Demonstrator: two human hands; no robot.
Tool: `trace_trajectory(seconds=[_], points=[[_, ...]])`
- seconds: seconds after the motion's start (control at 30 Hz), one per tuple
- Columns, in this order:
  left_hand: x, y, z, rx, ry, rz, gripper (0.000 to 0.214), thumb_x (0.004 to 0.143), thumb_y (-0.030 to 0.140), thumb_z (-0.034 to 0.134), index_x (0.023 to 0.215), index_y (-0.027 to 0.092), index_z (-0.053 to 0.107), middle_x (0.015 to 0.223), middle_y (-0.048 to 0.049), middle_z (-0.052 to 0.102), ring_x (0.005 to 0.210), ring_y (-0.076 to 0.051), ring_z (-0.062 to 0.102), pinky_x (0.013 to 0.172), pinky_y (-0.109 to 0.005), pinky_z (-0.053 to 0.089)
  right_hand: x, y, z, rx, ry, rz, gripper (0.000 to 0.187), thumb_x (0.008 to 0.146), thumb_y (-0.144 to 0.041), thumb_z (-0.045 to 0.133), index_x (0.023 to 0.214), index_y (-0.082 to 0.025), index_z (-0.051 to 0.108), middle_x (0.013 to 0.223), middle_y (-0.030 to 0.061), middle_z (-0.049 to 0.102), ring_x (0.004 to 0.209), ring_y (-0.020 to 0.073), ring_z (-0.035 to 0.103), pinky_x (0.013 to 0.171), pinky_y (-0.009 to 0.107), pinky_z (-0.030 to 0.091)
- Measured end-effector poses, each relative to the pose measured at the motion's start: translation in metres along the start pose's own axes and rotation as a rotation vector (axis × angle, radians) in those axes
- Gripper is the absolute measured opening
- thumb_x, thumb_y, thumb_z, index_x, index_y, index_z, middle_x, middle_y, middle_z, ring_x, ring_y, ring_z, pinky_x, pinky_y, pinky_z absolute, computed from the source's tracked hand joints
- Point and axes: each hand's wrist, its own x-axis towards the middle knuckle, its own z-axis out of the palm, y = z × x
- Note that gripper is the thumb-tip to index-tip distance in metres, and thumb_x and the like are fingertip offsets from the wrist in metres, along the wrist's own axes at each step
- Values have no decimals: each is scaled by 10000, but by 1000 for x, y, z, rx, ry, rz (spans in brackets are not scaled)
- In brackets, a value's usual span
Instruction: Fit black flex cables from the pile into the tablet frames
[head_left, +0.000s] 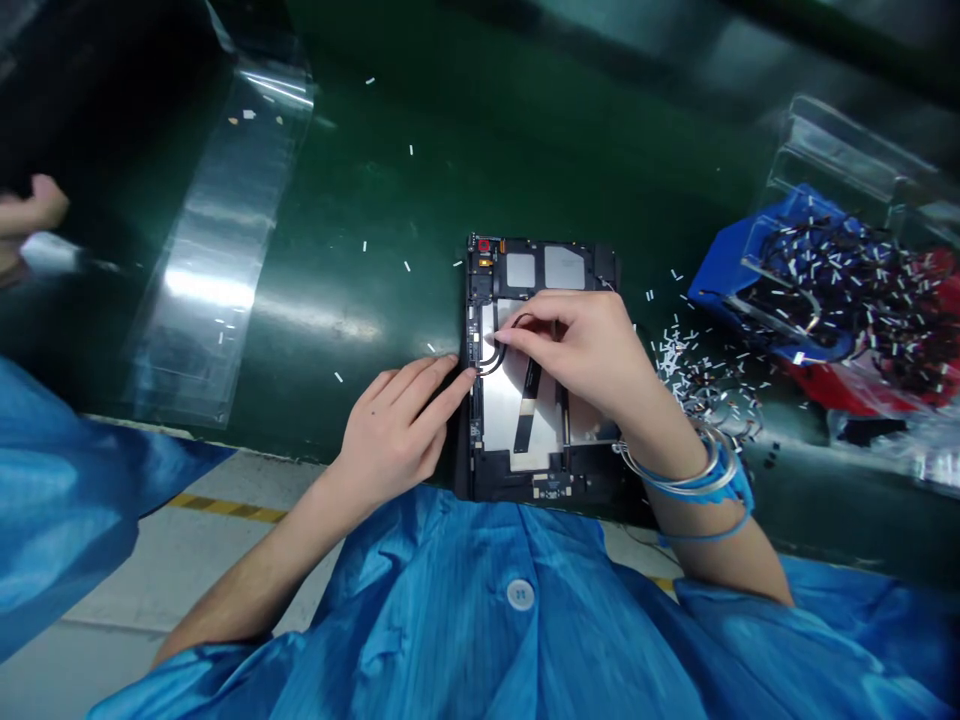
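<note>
An opened tablet (pixel 540 270), back cover off, lies on the dark green conveyor belt (pixel 390 200) with its silver battery plate and black flex cable showing. My left hand (pixel 397 425) rests at the tablet's left edge, fingers stretched together, index tip pressing the frame. My right hand (pixel 585 350) lies over the middle of the tablet, fingers pinched on a thin black cable (pixel 495 362) that loops near the left edge. A blue wrist strap and coiled cord (pixel 705 480) circle my right wrist.
A blue bin (pixel 757 260) and a red bin (pixel 900 390) at right hold several black cables with white tags; loose tags and cables (pixel 697 375) litter the belt beside them. Clear plastic film (pixel 225 230) lies at left. Another person's hand (pixel 30 210) shows at the far left.
</note>
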Motion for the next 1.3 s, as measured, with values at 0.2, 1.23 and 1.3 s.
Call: trace_trajectory(seconds=[0.2, 1.23, 1.3], points=[[4, 1, -2, 109, -11, 50, 337, 862, 62, 438, 1153, 109, 602, 1139, -162, 672, 1047, -281, 624, 732, -352, 472, 1, 0, -1, 7, -6, 1, 229, 805, -337, 665, 639, -179, 653, 650, 2, 634, 595, 105, 492, 583, 269, 322], [21, -17, -9, 174, -204, 278, 470, 992, 432, 357, 1318, 152, 549, 1415, -103, 504, 1318, -311, 457, 986, -421, 371, 7, -1, 2, -36, -21, 47, 122, 784, -229, 674, 684, -174, 632, 646, -14, 570, 624, 107, 459, 602, 274, 283], [24, -20, -10, 182, -211, 344, 471, 999, 406, 334, 1290, 117, 566, 1398, -113, 519, 1304, -307, 472, 961, -416, 395, 7, -1, 3, -42, -12, 37, 115, 781, -228, 676, 693, -173, 629, 651, -19, 569, 623, 103, 458, 600, 270, 285]])
